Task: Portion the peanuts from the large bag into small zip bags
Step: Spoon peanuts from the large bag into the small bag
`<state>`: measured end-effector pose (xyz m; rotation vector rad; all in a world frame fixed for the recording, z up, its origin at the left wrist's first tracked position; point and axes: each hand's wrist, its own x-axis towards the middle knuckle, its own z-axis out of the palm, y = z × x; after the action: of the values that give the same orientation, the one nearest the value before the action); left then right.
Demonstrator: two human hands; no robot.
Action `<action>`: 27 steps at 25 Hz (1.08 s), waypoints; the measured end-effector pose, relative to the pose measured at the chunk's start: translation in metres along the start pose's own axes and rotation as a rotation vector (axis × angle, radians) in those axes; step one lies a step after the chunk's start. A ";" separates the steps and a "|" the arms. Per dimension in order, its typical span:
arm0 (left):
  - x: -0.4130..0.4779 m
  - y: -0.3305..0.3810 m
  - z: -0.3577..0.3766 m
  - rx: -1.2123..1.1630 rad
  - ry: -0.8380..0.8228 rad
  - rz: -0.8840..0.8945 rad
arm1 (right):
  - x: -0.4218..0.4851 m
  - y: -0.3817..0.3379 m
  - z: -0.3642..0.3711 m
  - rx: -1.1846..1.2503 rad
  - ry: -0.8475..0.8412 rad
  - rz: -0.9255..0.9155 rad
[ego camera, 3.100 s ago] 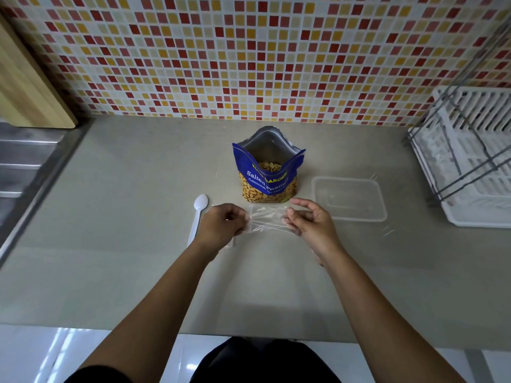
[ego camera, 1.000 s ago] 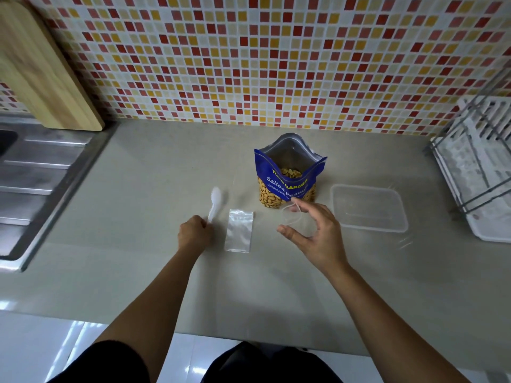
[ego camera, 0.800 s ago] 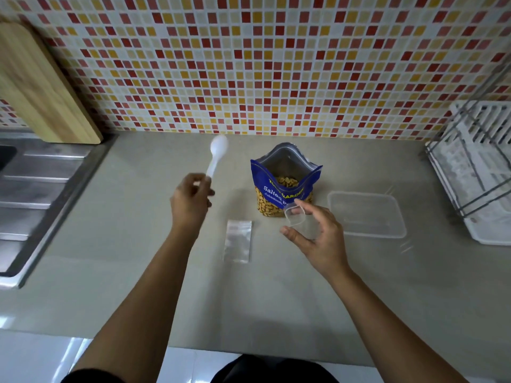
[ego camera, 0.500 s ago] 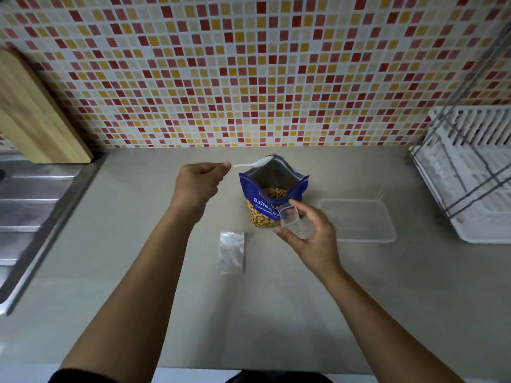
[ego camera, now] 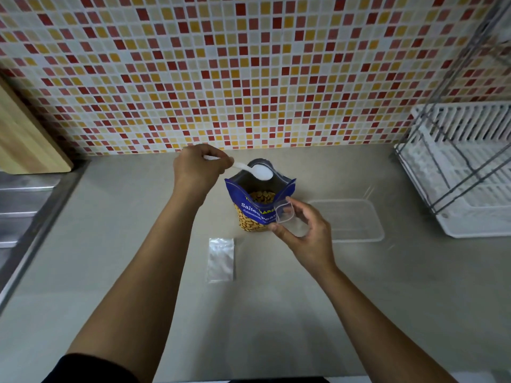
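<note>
Scooping step: your left hand (ego camera: 200,167) pinches the white spoon (ego camera: 257,171) above the open peanut bag (ego camera: 258,214) standing on the counter (ego camera: 110,244); your right hand (ego camera: 305,233) holds a small zip bag (ego camera: 287,215) open beside it. Next, dip the spoon in.

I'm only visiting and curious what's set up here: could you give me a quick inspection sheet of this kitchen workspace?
Surface: beige counter, in use.
Job's things: blue peanut bag upright and open, peanuts visible inside; white spoon with its bowl over the bag's mouth, no peanuts seen in it; small zip bag held open beside the peanut bag; second zip bag flat on the counter.
Clutter: clear container right of the peanut bag, looks empty.
Hands: left hand holds the spoon's handle; right hand holds the small zip bag.
Cables: nothing seen.
Surroundings: mosaic tiled wall; white dish rack at right; wooden board and steel drainer at left.
</note>
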<state>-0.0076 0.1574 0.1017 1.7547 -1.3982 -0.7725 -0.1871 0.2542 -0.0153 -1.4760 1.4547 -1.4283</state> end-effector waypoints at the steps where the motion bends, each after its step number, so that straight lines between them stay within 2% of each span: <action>1: 0.003 0.001 0.000 0.054 -0.020 0.004 | 0.001 0.000 0.000 0.004 0.009 0.001; 3: 0.004 0.001 0.003 0.146 -0.060 0.043 | 0.005 -0.002 -0.001 0.006 0.031 0.011; 6: 0.000 0.000 0.014 0.135 -0.116 0.157 | 0.011 -0.002 0.000 -0.005 0.036 0.018; 9: 0.001 0.002 0.026 0.410 -0.148 0.320 | 0.018 -0.005 0.002 -0.036 0.018 0.026; 11: 0.003 0.003 0.034 0.573 -0.207 0.367 | 0.025 -0.008 0.002 -0.041 0.018 0.030; 13: 0.004 0.003 0.041 0.594 -0.292 0.336 | 0.035 -0.009 0.001 -0.026 0.026 0.014; 16: 0.013 0.003 0.041 0.493 -0.341 0.248 | 0.045 -0.010 0.000 -0.029 0.031 -0.005; 18: 0.015 0.003 0.040 0.539 -0.323 0.256 | 0.051 -0.011 -0.001 -0.038 0.032 -0.001; 21: 0.007 -0.002 0.046 0.742 -0.208 0.310 | 0.055 -0.009 -0.001 -0.035 0.032 0.018; 27: 0.005 -0.001 0.046 0.703 -0.188 0.164 | 0.053 -0.006 -0.001 -0.040 0.025 0.031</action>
<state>-0.0443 0.1442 0.0763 2.0712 -2.0889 -0.3762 -0.1964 0.2059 0.0040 -1.4581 1.5232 -1.4114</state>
